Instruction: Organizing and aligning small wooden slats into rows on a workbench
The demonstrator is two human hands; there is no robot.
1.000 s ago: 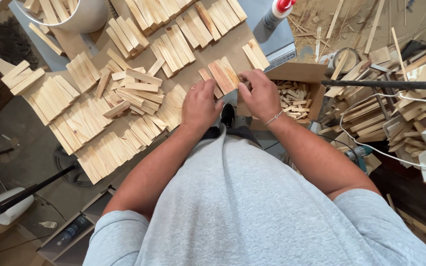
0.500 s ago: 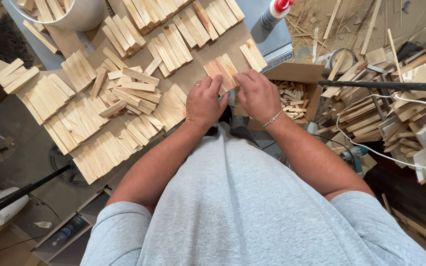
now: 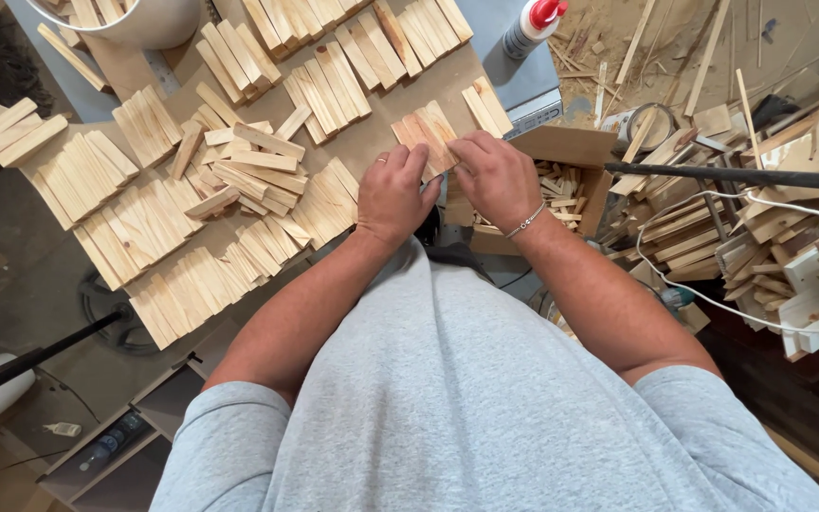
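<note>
My left hand and my right hand meet at the near edge of a workbench. Both hold a small row of short pale wooden slats, set side by side, fingers pinching its near end. My left hand wears a ring, my right wrist a thin bracelet. Many more groups of similar slats lie spread over the bench to the left and far side, with a loose heap in the middle.
An open cardboard box of small wood offcuts stands right of my hands. A glue bottle with a red cap stands at the far side. A white bucket holds slats. Scrap wood and a white cable lie right.
My hands have stayed together on the row of slats, shifting it slightly farther onto the bench; the view has drifted a little.
</note>
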